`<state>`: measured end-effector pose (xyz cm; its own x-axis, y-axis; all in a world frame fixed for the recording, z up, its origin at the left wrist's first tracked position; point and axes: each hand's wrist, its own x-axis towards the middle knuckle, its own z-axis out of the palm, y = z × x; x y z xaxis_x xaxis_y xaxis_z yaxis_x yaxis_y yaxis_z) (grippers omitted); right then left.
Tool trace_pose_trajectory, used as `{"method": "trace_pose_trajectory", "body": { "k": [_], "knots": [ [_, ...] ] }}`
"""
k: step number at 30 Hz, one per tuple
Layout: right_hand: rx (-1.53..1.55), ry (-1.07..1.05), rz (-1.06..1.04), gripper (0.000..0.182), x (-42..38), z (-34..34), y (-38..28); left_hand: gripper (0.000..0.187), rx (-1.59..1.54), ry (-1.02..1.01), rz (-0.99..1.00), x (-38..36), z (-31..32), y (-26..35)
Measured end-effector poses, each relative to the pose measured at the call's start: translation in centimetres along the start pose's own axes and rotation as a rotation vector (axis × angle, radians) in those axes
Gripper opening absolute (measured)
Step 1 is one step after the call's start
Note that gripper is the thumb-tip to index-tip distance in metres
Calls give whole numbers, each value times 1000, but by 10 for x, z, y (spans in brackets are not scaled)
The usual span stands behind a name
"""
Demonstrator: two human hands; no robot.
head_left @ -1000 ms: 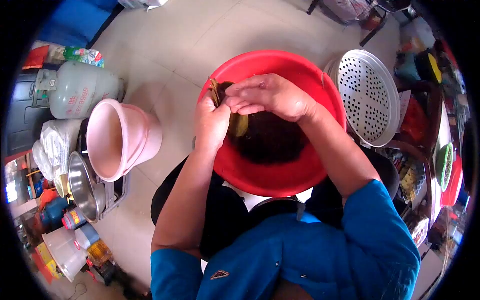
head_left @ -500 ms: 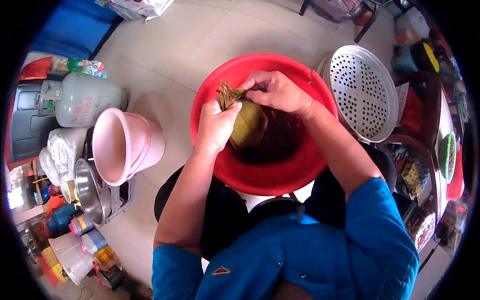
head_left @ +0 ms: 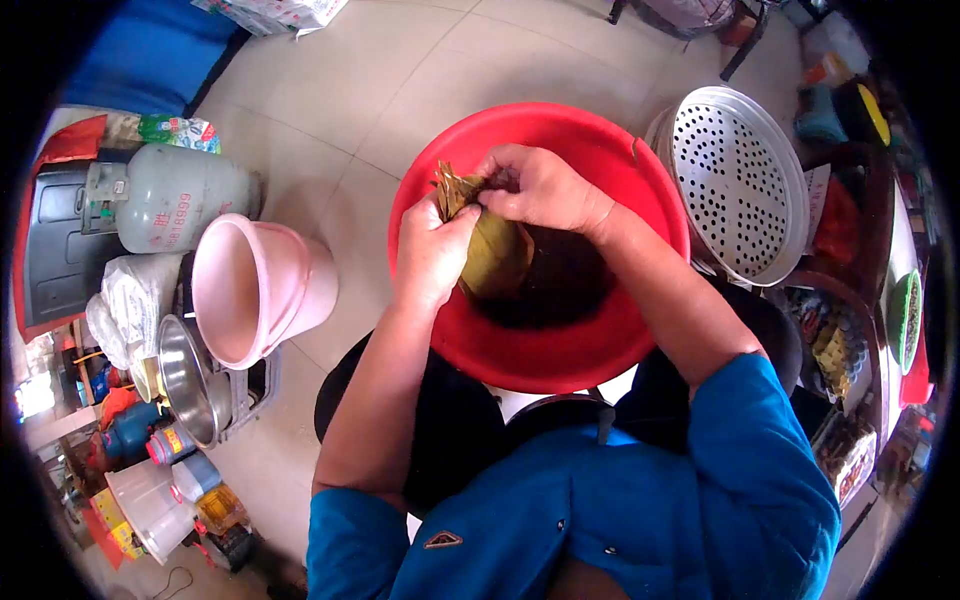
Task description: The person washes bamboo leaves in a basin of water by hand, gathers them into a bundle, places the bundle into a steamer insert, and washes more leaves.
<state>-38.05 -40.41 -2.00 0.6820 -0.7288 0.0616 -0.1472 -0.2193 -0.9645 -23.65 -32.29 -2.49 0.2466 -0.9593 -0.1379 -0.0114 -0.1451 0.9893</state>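
Note:
Above a large red basin (head_left: 580, 125), my left hand (head_left: 432, 250) is closed around a bundle of broad olive-green leaves (head_left: 497, 258). The gathered leaf ends stick up past its thumb, and the wide folded part hangs toward the basin. My right hand (head_left: 545, 190) pinches the leaves near those upper ends, its fingers bent close to my left thumb. Whether the leaves enclose anything cannot be seen. Dark contents (head_left: 565, 285) lie in the basin, too shadowed to make out.
To the left are a pink bucket (head_left: 318, 285), a grey gas cylinder (head_left: 180, 200) and a steel bowl (head_left: 185, 370). A perforated metal steamer tray (head_left: 735, 190) stands right of the basin. Farther right, a green-rimmed dish (head_left: 907, 320) rests on a table.
My right fingers have shifted slightly and curl more tightly at the leaf ends. My left hand keeps its hold on the leaves. The whole view has shifted a little.

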Motion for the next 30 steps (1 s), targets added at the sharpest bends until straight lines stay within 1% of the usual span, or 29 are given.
{"method": "trace_pose_trajectory", "body": {
  "k": [1, 2, 4, 5, 7, 8, 9, 10, 11, 13, 14, 16, 17, 19, 21, 22, 24, 25, 27, 28, 29, 30],
  "knots": [
    [-178, 11, -72, 16, -1, 1, -5, 14, 4, 0, -1, 0, -2, -2],
    [-177, 11, -70, 16, 0, 4, -5, 14, 59, -3, 16, 1, -4, -5],
    [-477, 136, -257, 19, 1, 10, -1, 14, 111, -6, 31, 0, -3, -6],
    [-477, 136, -257, 19, 1, 8, 3, 13, 109, 6, 33, -1, -3, -7],
    [5, 1, -119, 21, 8, 1, 18, 13, 110, 23, 39, 1, -6, -3],
    [211, -41, -87, 21, 15, 0, 35, 13, 79, 62, 9, 0, -8, -1],
    [264, -33, 155, 23, 18, -7, 42, 12, 46, 100, -25, -2, -10, -2],
    [251, -34, 269, 24, 22, -12, 58, 13, 3, 129, -11, -2, -14, 2],
    [239, -31, 380, 25, 29, -16, 77, 14, 9, 182, -43, -5, -18, 5],
    [-163, -267, 683, 30, 45, -17, 135, 14, 117, 308, -56, -8, -29, 6],
    [-324, -288, 626, 33, 40, -12, 153, 14, 179, 317, -39, -10, -36, 9],
    [-485, -316, 571, 38, 25, 9, 207, 14, 121, 338, -16, -11, -48, 0],
    [-563, -44, 302, 44, 14, 30, 249, 14, 67, 362, 13, -12, -52, -4],
    [-625, 216, 30, 52, 7, 48, 257, 14, 89, 378, -5, -15, -55, 4],
    [-53, 57, 348, 65, 4, 53, 252, 14, 83, 345, 19, -17, -57, 8],
    [-53, 46, 354, 65, 2, 49, 258, 14, 80, 353, 10, -17, -57, 11],
    [501, -126, 721, 62, -3, 31, 260, 13, 96, 305, 17, -16, -57, 15],
    [497, -131, 726, 62, -3, 30, 256, 13, 91, 309, 12, -15, -59, 13],
    [145, -101, 686, 59, -4, 27, 246, 13, 48, 288, 25, -13, -61, 11],
    [144, -104, 686, 59, -4, 30, 267, 13, 47, 290, 24, -11, -60, 14],
    [281, 10, 690, 58, -7, 36, 306, 13, 21, 334, 20, -10, -58, 18],
    [419, 126, 690, 58, -9, 41, 328, 13, -3, 376, 17, -9, -58, 21]
  ]
}}
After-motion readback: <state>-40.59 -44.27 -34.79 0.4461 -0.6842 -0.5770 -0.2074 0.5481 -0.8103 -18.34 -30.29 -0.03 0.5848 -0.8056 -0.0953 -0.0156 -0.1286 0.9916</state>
